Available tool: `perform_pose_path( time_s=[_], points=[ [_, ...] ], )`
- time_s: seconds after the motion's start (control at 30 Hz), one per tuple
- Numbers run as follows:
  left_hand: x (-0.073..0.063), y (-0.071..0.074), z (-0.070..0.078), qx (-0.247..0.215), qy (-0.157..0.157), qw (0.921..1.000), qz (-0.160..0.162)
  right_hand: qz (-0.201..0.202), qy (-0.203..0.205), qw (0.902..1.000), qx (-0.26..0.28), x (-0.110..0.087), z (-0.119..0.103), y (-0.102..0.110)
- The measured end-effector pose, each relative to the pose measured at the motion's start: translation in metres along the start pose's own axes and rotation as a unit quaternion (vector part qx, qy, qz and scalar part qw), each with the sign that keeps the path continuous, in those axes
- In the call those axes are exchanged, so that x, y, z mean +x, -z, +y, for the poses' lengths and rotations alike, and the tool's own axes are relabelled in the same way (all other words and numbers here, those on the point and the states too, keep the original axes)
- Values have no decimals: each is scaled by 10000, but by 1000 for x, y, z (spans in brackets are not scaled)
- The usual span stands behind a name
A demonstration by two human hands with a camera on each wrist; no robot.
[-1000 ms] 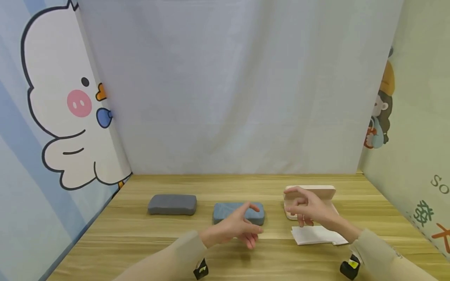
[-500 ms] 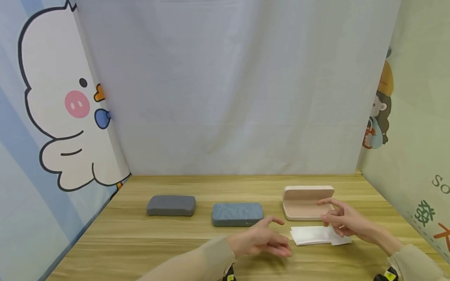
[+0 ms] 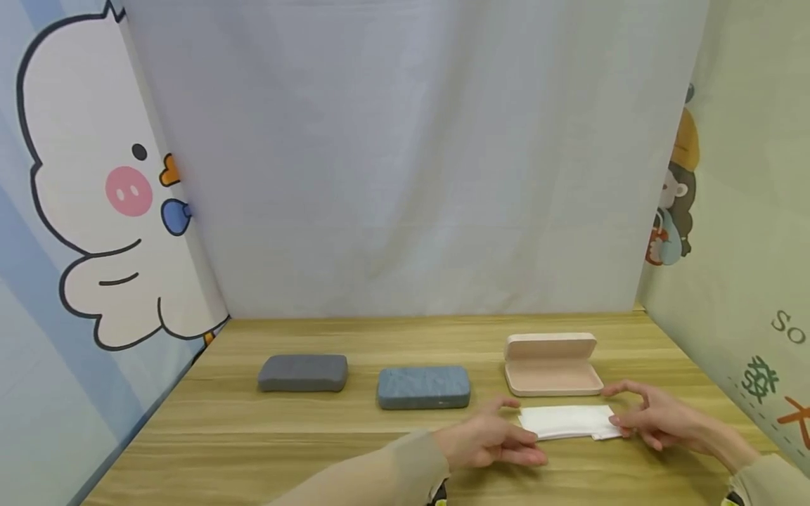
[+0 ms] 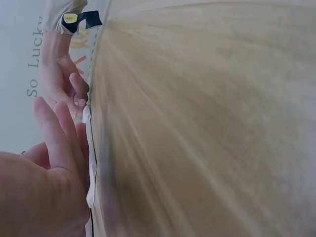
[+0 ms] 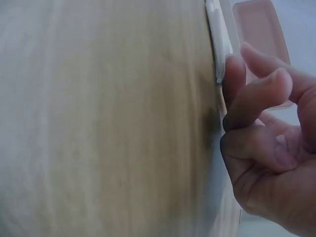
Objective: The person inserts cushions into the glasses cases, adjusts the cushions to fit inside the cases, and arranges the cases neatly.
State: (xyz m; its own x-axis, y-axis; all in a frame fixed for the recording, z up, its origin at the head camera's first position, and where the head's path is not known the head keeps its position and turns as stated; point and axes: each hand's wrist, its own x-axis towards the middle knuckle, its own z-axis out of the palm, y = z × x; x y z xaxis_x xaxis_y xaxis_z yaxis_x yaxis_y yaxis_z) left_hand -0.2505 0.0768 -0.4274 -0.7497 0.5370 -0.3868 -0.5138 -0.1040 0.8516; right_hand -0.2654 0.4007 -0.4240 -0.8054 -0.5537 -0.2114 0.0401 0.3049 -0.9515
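Observation:
A folded white cloth (image 3: 563, 422) lies flat on the wooden table at the right, just in front of an open pink glasses case (image 3: 549, 380). My left hand (image 3: 492, 437) is at the cloth's left end, fingers extended, fingertips right at its edge. At the opposite end, my right hand (image 3: 664, 419) has its fingertips by the cloth's right corner, with the index finger reaching toward the case. Low over the table, the left wrist view shows the cloth (image 4: 92, 168) edge-on beside the left fingers. In the right wrist view, loosely bent fingers (image 5: 256, 106) are close to the cloth's end.
A closed blue glasses case (image 3: 424, 388) sits mid-table, and a closed grey one (image 3: 304, 373) farther left. Behind the table (image 3: 354, 457) hangs a pale curtain (image 3: 405, 161); printed panels stand on both sides.
Both hands have moved right and down to the two ends of the white cloth. The right hand has come away from in front of the open glasses case. The cases have stayed put.

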Motion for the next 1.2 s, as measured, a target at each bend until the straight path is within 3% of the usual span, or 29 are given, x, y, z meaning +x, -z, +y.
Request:
perform_pose_path(
  time_s=[0.23, 0.77, 1.2],
  points=[
    [9, -5, -3, 227, 144, 9994, 206, 166, -233, 9994, -173, 1, 1, -1],
    [22, -12, -1, 303, 14, 9978, 581, 77, -262, 9979, -584, 1, -6, -5],
    [28, -25, -3, 899, 42, 9918, 912, 282, -241, 9956, -865, 5, -8, -12]
  ],
)
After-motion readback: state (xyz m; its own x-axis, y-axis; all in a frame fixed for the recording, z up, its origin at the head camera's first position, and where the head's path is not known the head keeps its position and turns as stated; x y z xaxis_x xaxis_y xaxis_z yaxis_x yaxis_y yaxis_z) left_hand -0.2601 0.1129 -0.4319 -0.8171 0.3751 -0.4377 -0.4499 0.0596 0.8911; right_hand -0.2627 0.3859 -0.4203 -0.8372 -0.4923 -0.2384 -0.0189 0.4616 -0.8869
